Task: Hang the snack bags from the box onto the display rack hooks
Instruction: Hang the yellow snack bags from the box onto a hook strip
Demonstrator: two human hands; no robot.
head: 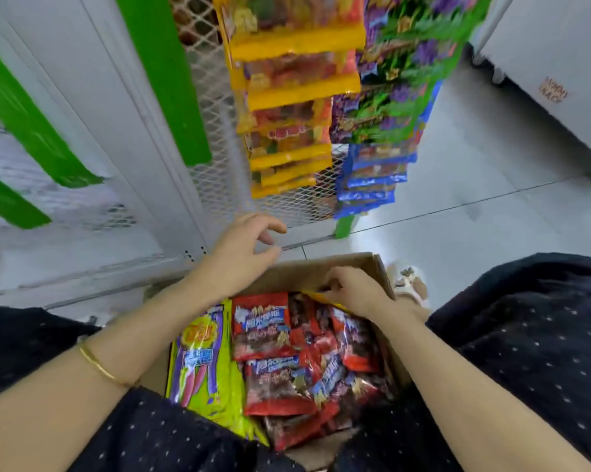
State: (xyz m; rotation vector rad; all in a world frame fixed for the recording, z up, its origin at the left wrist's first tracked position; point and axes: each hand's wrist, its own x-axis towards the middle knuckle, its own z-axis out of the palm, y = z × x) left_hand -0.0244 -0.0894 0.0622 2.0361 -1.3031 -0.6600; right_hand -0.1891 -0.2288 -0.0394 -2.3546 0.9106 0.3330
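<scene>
Left fingers (270,226): loosely curled and apart, holding nothing.
Left hand (243,253): hovers over the far left corner of the box, near the foot of the rack.
Right fingers (335,277): curled down and closed on the top edge of a yellow bag.
Right hand (355,291): reaches into the far end of the box, just beside its far wall.
Yellow bag (317,296): only a thin strip shows, at the far end of the box under the right hand.
Box (355,264): brown cardboard, open at the top, on the floor between the person's knees.
Red bags (270,335): a loose heap filling the middle and right of the box, overlapping one another.
Lime bags (202,359): stand on edge along the left wall of the box, touching the red heap.
Rack (209,97): a white mesh panel with green posts, far from the box and rising toward the top of the view.
Hanging orange bags (287,97): one column down the mesh, each bag overlapping the next.
Hanging green and purple bags (389,107): just right of the orange column.
Hanging blue bags (372,178): below the green and purple ones, lowest on the rack.
Bracelet (100,366): thin, gold, on the left forearm.
Floor (474,199): pale tiles, right of the rack.
Sandal (409,284): light-coloured, just right of the box's far corner.
</scene>
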